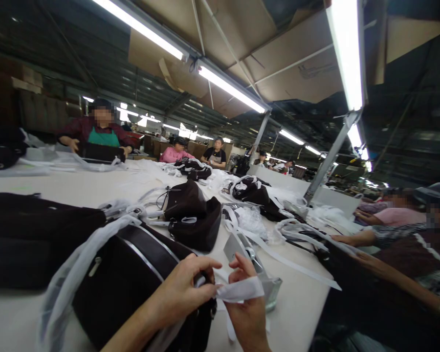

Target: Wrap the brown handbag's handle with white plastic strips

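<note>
My left hand (188,288) is closed, its thumb and fingers pinching one end of a thin white strip (242,290). That strip runs over to my right hand (246,313), whose curled fingers hold its other part; the exact grip there is partly covered. Under and left of my hands lies a black bag (121,278) with silver zip lines and a zip pull. A translucent white wrapping (71,264) covers its long strap. Just behind my right hand stands a tape dispenser (273,293) of grey metal and clear material.
Black bags (194,212) and a long white strip (297,269) lie on the pale table (300,303). Another dark bag (40,239) is at left. A co-worker (100,129) sits across; others sit along the right edge. A metal post (326,151) rises behind.
</note>
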A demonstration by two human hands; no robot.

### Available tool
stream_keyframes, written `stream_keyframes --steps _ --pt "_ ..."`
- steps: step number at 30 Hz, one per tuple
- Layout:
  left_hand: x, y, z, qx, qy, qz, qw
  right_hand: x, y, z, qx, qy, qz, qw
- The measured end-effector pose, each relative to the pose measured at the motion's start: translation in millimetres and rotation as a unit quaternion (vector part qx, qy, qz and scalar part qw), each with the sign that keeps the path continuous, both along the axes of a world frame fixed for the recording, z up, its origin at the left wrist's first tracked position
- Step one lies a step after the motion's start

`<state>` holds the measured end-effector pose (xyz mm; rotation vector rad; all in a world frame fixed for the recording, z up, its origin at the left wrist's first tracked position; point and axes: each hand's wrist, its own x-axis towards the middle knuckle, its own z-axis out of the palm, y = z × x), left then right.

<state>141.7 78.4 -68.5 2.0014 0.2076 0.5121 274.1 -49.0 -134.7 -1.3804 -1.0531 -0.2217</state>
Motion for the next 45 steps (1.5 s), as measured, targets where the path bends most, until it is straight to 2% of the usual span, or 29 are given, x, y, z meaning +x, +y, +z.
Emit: stream_keyframes --steps 3,8,13,18,21,24,26,28,29,31,33,34,36,39,41,45 --pt "-0.2 -0.4 1.6 0.008 0.005 0.000 1.000 -2.9 0.2 -4.2 0.012 0.015 -0.015 1.000" --pt "2.2 1.2 -4.6 -0.056 -0.016 -0.008 0.998 -2.3 0.3 -10.3 0.040 0.006 -0.043 0.998" --pt "0.7 3.6 -5.5 -0.039 0.009 -0.012 0.999 5.4 -0.4 -4.1 0.029 -0.037 -0.045 0.998" --pt "3.4 1.4 -4.9 -0.060 -0.017 -0.005 0.998 13.5 -4.2 18.6 -0.107 -0.063 -0.036 0.992" --pt "5.6 -0.6 -6.3 -0.064 -0.027 0.008 0.998 20.5 -3.0 36.8 -0.158 -0.150 -0.036 0.975" --pt "7.2 -1.0 -10.2 -0.065 -0.030 0.004 0.997 28.9 3.8 56.2 -0.135 -0.309 -0.065 0.939" --pt "7.8 -0.5 -13.1 -0.058 -0.041 0.002 0.997 33.8 9.6 70.8 -0.105 -0.406 -0.055 0.906" --pt "8.0 0.1 -14.8 -0.049 -0.054 0.004 0.997 36.9 13.4 87.5 -0.097 -0.461 -0.044 0.881" --pt "7.9 0.4 -15.2 -0.046 -0.057 0.004 0.997 37.6 13.8 96.6 -0.099 -0.462 -0.046 0.880" --pt "7.3 0.8 -15.2 -0.041 -0.054 0.006 0.998 37.6 10.7 114.9 -0.109 -0.388 -0.060 0.913" --pt "6.7 1.0 -15.0 -0.034 -0.046 0.010 0.998 36.4 4.1 130.3 -0.146 -0.231 -0.050 0.961" --pt "6.4 1.0 -15.0 -0.030 -0.044 0.012 0.999 35.7 0.4 135.6 -0.185 -0.145 -0.026 0.972" --pt "6.2 0.7 -15.3 -0.026 -0.044 0.011 0.999 34.5 -5.5 139.8 -0.289 -0.021 0.032 0.957" --pt "6.5 0.3 -16.3 -0.024 -0.053 0.009 0.998 31.9 -7.5 132.8 -0.436 -0.002 0.080 0.896" --pt "6.8 0.0 -17.2 -0.021 -0.057 0.010 0.998 28.3 -4.9 126.1 -0.478 -0.014 0.085 0.874" --pt "5.4 -0.9 -16.8 -0.017 -0.058 0.010 0.998 15.5 1.9 124.6 -0.491 -0.024 0.091 0.866"
